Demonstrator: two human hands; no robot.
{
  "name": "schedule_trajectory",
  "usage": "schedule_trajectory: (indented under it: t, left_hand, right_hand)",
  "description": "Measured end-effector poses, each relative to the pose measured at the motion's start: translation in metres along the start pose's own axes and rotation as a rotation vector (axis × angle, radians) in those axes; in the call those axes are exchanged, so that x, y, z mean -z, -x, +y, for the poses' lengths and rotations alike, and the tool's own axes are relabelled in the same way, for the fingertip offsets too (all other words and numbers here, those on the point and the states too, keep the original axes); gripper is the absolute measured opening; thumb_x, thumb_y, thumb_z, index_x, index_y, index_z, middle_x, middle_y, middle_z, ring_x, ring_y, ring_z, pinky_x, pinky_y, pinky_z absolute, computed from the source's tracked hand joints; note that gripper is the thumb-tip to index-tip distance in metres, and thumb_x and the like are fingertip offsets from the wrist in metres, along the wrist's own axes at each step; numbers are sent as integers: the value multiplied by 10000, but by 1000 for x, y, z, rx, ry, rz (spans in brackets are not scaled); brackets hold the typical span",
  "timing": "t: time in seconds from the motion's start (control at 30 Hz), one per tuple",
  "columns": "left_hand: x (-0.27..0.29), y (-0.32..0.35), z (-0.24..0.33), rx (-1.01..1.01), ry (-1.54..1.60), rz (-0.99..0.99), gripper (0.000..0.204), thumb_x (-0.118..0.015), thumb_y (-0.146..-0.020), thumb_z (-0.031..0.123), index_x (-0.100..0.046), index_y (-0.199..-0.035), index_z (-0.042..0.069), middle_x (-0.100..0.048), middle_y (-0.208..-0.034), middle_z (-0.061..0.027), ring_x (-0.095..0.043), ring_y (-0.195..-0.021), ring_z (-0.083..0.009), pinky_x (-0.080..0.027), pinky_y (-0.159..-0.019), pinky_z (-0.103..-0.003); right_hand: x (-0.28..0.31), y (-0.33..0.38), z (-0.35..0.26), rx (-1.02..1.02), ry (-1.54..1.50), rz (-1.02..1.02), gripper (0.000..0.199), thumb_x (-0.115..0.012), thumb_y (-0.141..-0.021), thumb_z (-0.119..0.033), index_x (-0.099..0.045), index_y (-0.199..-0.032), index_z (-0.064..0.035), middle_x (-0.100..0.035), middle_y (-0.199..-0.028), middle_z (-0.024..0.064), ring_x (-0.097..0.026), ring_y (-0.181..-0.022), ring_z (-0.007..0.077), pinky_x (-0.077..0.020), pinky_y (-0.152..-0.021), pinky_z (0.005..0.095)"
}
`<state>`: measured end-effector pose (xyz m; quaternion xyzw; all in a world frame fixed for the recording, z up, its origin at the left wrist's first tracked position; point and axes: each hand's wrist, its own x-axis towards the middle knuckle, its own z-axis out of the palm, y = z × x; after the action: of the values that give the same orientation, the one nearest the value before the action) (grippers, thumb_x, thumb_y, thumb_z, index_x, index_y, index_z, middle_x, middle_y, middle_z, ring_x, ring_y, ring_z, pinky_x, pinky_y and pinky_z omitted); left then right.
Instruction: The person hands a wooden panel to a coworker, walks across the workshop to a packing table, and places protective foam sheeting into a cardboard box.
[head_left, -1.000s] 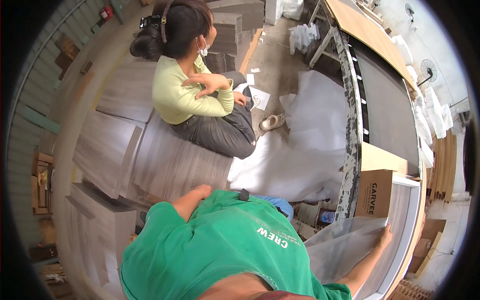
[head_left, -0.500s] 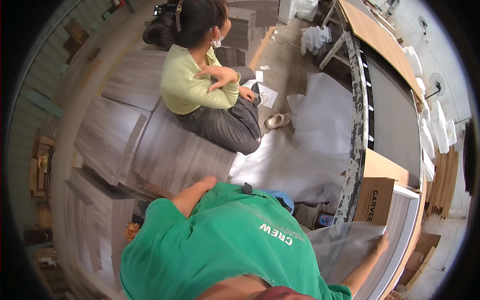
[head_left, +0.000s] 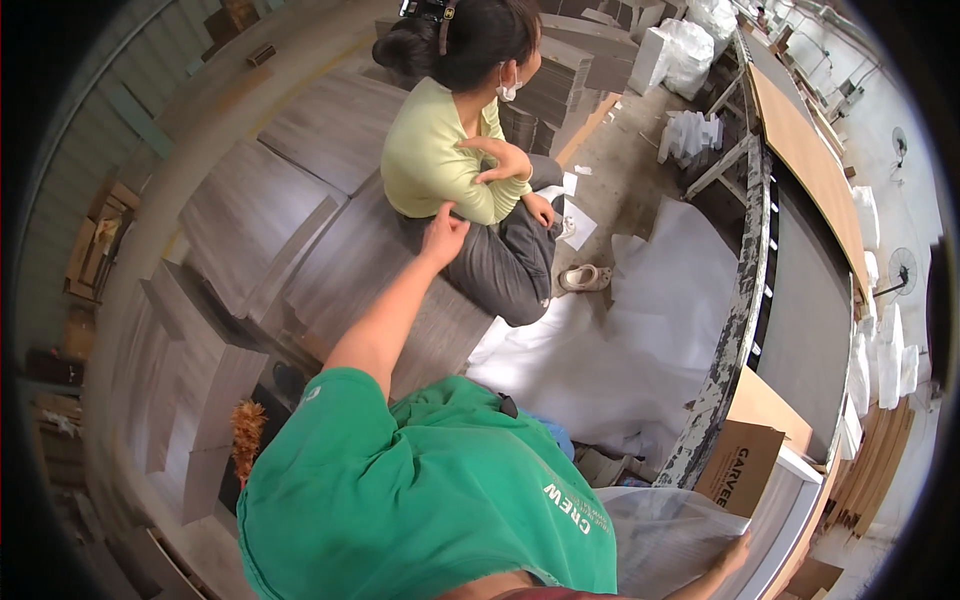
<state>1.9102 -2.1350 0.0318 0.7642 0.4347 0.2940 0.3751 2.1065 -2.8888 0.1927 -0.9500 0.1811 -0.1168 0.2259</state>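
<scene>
We see a bright green short-sleeved shirt (head_left: 450, 480) with white lettering (head_left: 568, 510), a translucent whitish sheet (head_left: 655, 530), a pale yellow-green long-sleeved top (head_left: 432, 150) and dark grey trousers (head_left: 490, 265). We see flat grey-brown boards (head_left: 345, 270) with streaky wood grain, a brown cardboard box (head_left: 738, 460) with black print, and a rail (head_left: 725, 375) mottled black and white.

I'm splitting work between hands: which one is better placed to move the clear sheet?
Likely the right hand: it is at the edge of the clear sheet, near the cardboard box. The left hand is stretched out by the seated person, away from the sheet.
</scene>
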Motion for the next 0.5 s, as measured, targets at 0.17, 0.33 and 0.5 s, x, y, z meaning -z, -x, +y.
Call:
schedule_trajectory:
  t: [0.17,0.33,0.5]
  left_hand:
    - [-37,31,-45,2,14,-204,406,-571,-683,209,-434,-1032,54,-575,-804,-125,-552,-739,-246,-422,-661,-341]
    - [-72,169,-103,235,-425,-1017,464,-572,-661,325,-493,-1006,25,-518,-1013,-144,-492,-941,-255,-386,-797,-357]
    - [-38,188,-82,123,-626,-1197,363,-527,-682,291,-541,-969,70,-527,-989,-153,-495,-936,-271,-402,-770,-367]
  right_hand:
    - [-8,-25,39,-45,55,70,592,-405,-751,-486,-539,-704,89,-503,-559,130,-446,-552,215,-385,-567,360]
    - [0,-18,28,-97,98,-64,586,-376,-748,-478,-555,-851,71,-567,-784,214,-536,-744,308,-398,-705,367]
    - [1,-6,2,-42,27,-61,585,-386,-749,-471,-548,-816,87,-559,-723,201,-513,-669,286,-394,-672,364]
